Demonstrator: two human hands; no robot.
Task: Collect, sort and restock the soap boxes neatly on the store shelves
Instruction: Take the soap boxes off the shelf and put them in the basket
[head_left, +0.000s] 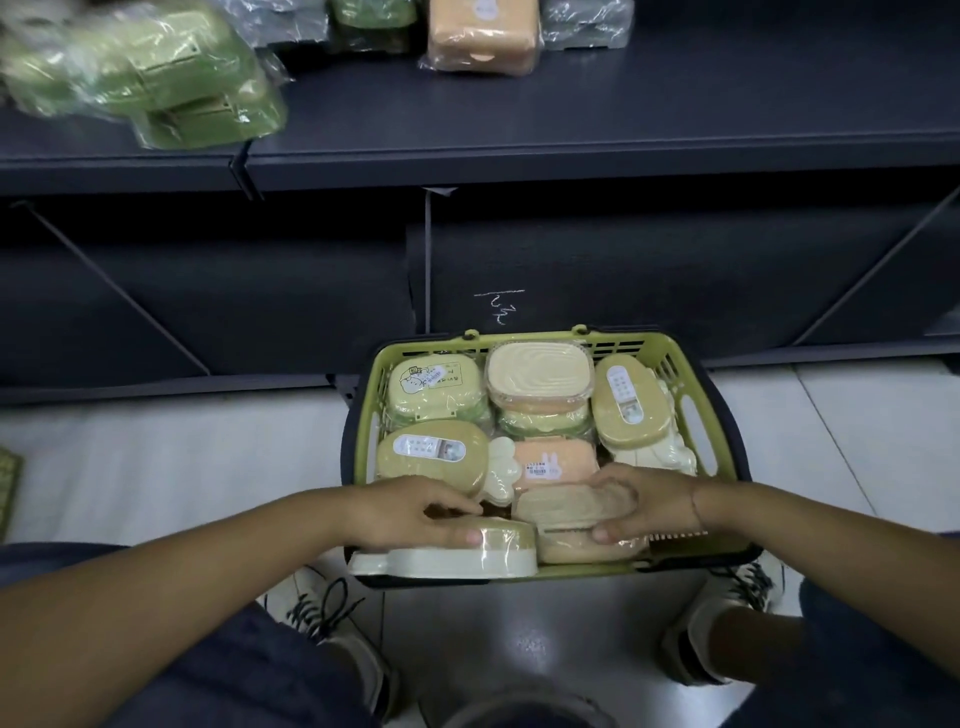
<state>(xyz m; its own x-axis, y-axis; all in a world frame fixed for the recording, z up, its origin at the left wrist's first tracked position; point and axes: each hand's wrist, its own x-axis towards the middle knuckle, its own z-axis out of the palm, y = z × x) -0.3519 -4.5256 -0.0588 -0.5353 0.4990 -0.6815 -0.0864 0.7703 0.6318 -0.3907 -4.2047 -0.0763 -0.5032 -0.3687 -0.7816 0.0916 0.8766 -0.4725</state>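
A green shopping basket (691, 400) stands on the floor in front of me, filled with several wrapped soap boxes in yellow, tan, peach and cream. My left hand (415, 512) grips a tan-lidded soap box with a cream base (467, 558) at the basket's near rim. My right hand (644, 501) grips a beige ribbed soap box (561, 512) lying at the near side of the basket. A peach soap box with a rabbit sticker (553, 460) lies just beyond both hands.
The dark shelf (623, 124) above holds green wrapped soap boxes (171, 78) at the left and a peach soap box (483, 41) at the back. A lower dark shelf level sits behind the basket. My shoes and knees flank the basket on the tiled floor.
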